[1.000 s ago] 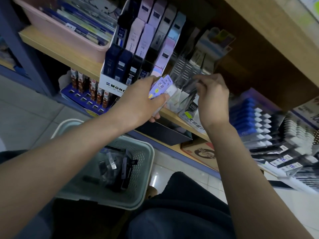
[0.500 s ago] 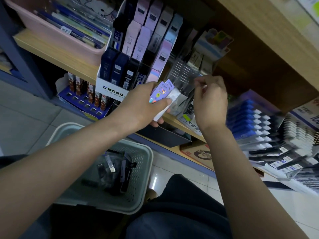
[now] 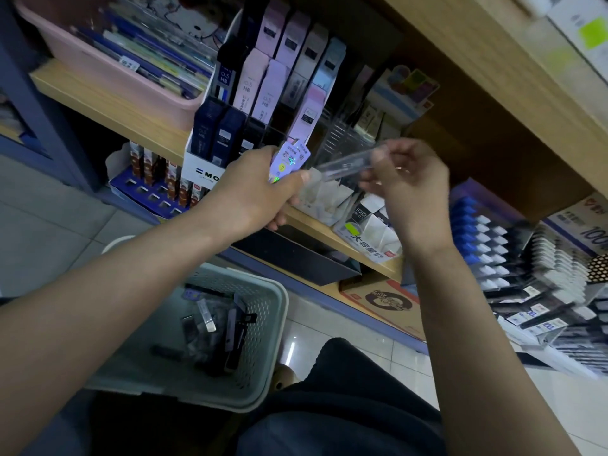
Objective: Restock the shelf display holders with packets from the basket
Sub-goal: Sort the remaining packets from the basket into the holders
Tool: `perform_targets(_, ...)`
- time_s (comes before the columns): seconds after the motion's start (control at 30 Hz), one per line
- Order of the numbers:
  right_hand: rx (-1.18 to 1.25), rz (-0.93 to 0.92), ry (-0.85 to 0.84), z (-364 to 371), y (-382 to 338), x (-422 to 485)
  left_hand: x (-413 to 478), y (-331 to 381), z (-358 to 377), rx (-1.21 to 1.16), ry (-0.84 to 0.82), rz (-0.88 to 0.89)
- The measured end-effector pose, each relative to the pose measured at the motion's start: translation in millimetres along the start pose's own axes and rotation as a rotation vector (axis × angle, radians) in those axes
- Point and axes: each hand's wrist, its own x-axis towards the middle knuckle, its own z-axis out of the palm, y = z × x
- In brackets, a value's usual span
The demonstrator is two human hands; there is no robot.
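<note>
A wooden shelf (image 3: 108, 103) runs across a dim shop aisle, with pale glossy floor tiles (image 3: 49, 232) below it and a second wooden board (image 3: 493, 77) overhanging it from above. On the shelf stands a tiered display holder (image 3: 200, 166) with a white front. Its slots are filled with upright navy, black, pink and lilac boxes. A pink tray (image 3: 98, 67) of flat stationery sits to its left. The person's left hand (image 3: 250, 192) is in front of the holder's lower right corner, fingers curled round a few lilac packets (image 3: 291, 161) that fan upward out of the grip. The right hand (image 3: 411, 185) is level with it and near, thumb and fingertips pinching one end of a clear packet (image 3: 345, 166), which is blurred. The packet's other end reaches the left thumb, and whether that hand grips it too cannot be told. Below the left forearm a pale green basket (image 3: 276, 297) sits low beside the person's dark-trousered knee, with loose packets (image 3: 217, 327), dark and clear, lying in its bottom. Under the shelf are a black box (image 3: 296, 258) and a cardboard carton (image 3: 388, 301). Rows of blue-capped pens (image 3: 470, 232) are racked to the right.
</note>
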Motion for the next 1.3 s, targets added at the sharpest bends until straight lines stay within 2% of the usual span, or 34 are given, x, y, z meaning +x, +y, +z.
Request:
perform_targets(0.1,-0.243,-0.108,0.118,-8,12,4,-2,0,1,0.071,0.011,0.004)
perform_targets(0.3,-0.565,-0.198,0.007,-3,31,6,-4,1,7,0.081,-0.025,-0.024)
perform_targets(0.43,-0.682,-0.179,-0.031,1,38,8,-3,-2,9,0.091,-0.027,-0.024)
perform_targets(0.7,-0.881,-0.185,0.07,6,37,12,-1,-3,7,0.058,-0.037,-0.036)
perform_targets(0.87,-0.939,-0.155,0.01,5,36,11,1,-4,8,-0.022,-0.036,-0.084)
perform_targets(0.97,-0.893,-0.194,0.04,5,32,8,1,-3,8,-0.096,-0.068,-0.118)
perform_targets(1.07,-0.618,-0.209,0.037,6,20,4,-1,0,10,-0.125,-0.116,-0.136)
perform_targets(1.17,-0.274,-0.043,-0.199,11,3,-4,-3,4,12,-0.125,-0.189,-0.124)
perform_targets(1.23,-0.172,0.022,-0.363,12,-5,-9,-5,7,13,-0.138,-0.228,-0.125)
perform_targets(1.3,-0.122,0.052,-0.429,11,-8,-10,-6,10,14,-0.152,-0.255,-0.135)
